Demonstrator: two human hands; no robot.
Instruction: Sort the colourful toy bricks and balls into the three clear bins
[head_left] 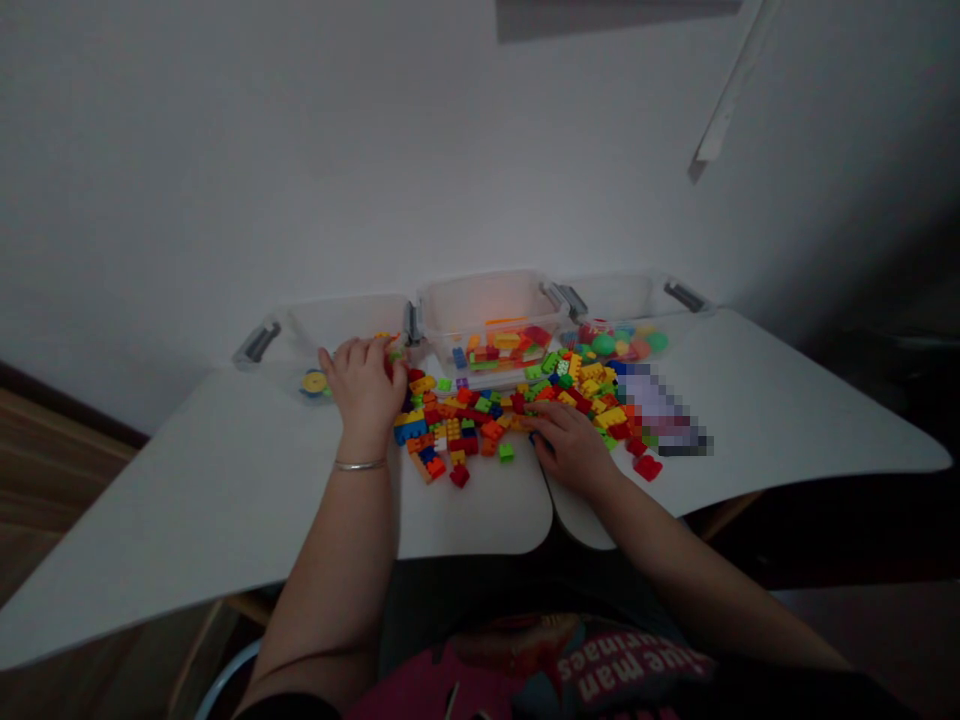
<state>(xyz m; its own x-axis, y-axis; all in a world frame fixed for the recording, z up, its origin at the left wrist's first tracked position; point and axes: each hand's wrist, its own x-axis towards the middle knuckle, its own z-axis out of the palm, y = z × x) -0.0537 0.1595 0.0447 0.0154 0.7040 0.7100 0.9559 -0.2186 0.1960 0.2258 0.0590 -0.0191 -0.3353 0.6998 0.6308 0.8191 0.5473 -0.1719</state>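
Note:
My left hand [365,392], with a thin bracelet at the wrist, is over the front of the left clear bin [330,322]. Its fingers are spread and slightly bent; no brick shows in them, though the palm side is hidden. Colourful toy building bricks [452,428] lie in a loose pile between my hands. On the pile's right part rests my right hand [574,447], fingers stretched out and thumb apart. Its fingertips touch the bricks near an orange one [516,423]. A small dark blue piece shows beside the thumb.
Against the wall stand a middle clear bin [491,295] with bricks inside and a right clear bin [622,290] with round coloured pieces. A yellow and blue round piece [314,382] shows through the left bin. A blurred flat object [660,405] lies right of the pile. Two white tabletops [480,525] meet below.

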